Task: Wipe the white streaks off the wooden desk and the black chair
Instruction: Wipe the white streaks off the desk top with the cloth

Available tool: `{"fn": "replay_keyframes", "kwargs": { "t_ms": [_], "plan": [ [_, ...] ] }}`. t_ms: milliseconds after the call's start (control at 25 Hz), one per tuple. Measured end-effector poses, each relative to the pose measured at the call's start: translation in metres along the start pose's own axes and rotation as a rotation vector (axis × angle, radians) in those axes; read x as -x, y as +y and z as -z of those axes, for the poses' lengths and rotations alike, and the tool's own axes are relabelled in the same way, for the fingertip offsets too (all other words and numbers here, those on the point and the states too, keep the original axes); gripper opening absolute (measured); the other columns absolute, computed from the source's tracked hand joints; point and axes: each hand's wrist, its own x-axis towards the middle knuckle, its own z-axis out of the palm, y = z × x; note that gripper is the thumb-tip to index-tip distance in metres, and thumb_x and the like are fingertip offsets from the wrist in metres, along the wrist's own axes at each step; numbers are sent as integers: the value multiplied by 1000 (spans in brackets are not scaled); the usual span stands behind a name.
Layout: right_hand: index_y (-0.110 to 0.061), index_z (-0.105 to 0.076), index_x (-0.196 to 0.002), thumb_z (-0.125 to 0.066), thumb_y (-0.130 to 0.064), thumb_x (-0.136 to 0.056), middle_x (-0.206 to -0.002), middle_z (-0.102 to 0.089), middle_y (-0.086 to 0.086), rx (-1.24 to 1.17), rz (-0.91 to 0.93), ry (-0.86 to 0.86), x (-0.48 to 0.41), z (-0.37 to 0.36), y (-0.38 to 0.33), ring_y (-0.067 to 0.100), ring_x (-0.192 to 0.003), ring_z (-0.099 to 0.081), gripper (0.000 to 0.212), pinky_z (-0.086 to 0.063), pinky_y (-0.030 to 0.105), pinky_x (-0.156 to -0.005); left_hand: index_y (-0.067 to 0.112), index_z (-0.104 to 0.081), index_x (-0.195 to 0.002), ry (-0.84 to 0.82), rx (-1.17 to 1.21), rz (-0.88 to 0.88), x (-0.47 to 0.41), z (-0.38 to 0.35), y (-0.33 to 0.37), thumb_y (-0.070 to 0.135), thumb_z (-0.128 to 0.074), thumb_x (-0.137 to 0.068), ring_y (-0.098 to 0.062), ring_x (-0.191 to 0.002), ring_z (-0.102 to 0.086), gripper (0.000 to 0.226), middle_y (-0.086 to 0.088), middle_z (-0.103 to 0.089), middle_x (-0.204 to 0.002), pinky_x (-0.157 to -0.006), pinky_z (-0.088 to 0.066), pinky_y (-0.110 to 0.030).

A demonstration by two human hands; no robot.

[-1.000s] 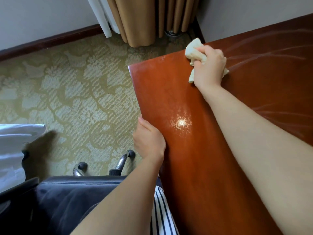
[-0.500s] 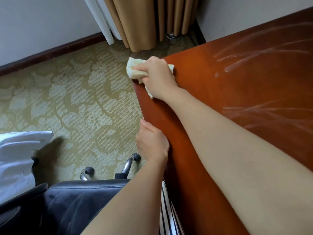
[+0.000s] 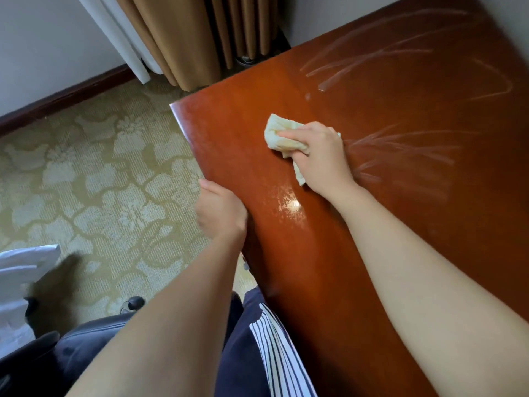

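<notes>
The streaks [image 3: 400, 149] were seen as pale fans on the red-brown surface [image 3: 315, 267]. One group lay just to the right of the cloth [image 3: 282, 136], and a second group lay farther off toward the back edge, well apart from it. The cloth, a crumpled cream wad, was pressed flat against the wood and clamped in the right hand [image 3: 320, 156], whose fingers were curled over it. The wrist side of that hand was almost touching the nearer streaks. The strip of wood between the cloth and the left edge showed no marks, only a bright glare spot nearer the body. The step in hand was therefore judged to be the wiping of the surface, with its left part done and the right part not yet cleaned. A sweep to the right through the nearer fan was judged to be called for next, with firm pressure kept on the cloth, and then a longer reach to the far group. The left hand [image 3: 220, 213] was closed on the near left edge of the surface, apparently as a brace. The chair [image 3: 83, 348] lay low at the left, partly hidden by the arms. No streaks could be made out on it, and its turn was judged to come later. Beyond were patterned carpet [image 3: 100, 181] and a tan curtain [image 3: 177, 38].
</notes>
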Motion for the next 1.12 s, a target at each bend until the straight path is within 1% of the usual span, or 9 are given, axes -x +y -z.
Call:
{"fn": "replay_keyframes", "kwargs": {
  "t_ms": [200,320,400,480,560,640,760,920,1120],
  "plan": [
    [-26,-64,-120,-57,-7,-90,-118,-58,2,-23,-87,52,60,16,31,19,-108,-45,36,-19,11,-83,-3,-60,-106,7,1,-72,3,0,-8,28,-12,-105,-38,-102,-57,57,-21,-63,-106,-84,-39,-37],
    [-26,-64,-120,-59,-6,-89,-113,-58,-3,-71,-143,72,102,19,40,9,-101,-37,37,-27,16,-87,4,-46,-134,-24,38,-106,10,4,-8,27,-17,-105,-31,-120,-48,47,-16,-54,-131,-96,-33,-33],
    [-28,-65,-118,-61,-3,-86,-105,-56,-9,-85,-115,41,127,19,44,4,-98,-35,40,-27,12,-86,13,-24,-149,-15,-5,-281,14,4,-11,24,-26,-103,-24,-139,-29,47,-9,-27,-155,-108,-22,-32],
    [-30,-67,-114,-63,0,-83,-98,-52,-16,-90,-66,-4,147,19,49,2,-97,-36,44,-30,15,-91,16,-16,-152,19,-198,-550,19,0,-12,23,-37,-98,-25,-146,-11,58,-10,-5,-160,-114,-13,-42],
    [-30,-69,-111,-64,4,-79,-97,-53,-17,-95,2,-58,161,18,54,4,-99,-39,48,-37,25,-95,19,-17,-152,-12,-344,-721,25,-12,-5,26,-40,-95,-25,-147,-3,61,-10,-1,-160,-115,-6,-47],
    [-28,-70,-110,-64,8,-75,-98,-57,-14,-96,109,-108,162,21,60,5,-97,-41,51,-38,23,-93,19,-15,-152,-68,-375,-813,37,-30,13,29,-37,-96,-25,-148,2,60,-10,1,-160,-116,0,-47],
    [-21,-71,-108,-63,7,-72,-97,-61,-7,-55,183,-78,146,26,72,2,-90,-34,46,-36,17,-86,16,-7,-153,-127,-373,-836,56,-56,33,30,-30,-99,-26,-147,8,60,-9,6,-160,-116,6,-45],
    [-23,-69,-111,-67,6,-76,-100,-61,-3,-25,18,106,107,42,88,6,-91,-34,46,-37,22,-80,7,-4,-152,-98,-473,-754,64,-76,31,34,-24,-102,-24,-148,6,60,-10,2,-160,-119,3,-43],
    [-23,-65,-118,-58,-3,-87,-115,-57,2,-8,-182,192,43,68,97,15,-100,-39,37,-30,20,-85,3,-6,-151,-76,-549,-735,68,-82,35,35,-22,-101,-27,-147,3,61,-15,-1,-159,-119,-1,-46]
  ]
}}
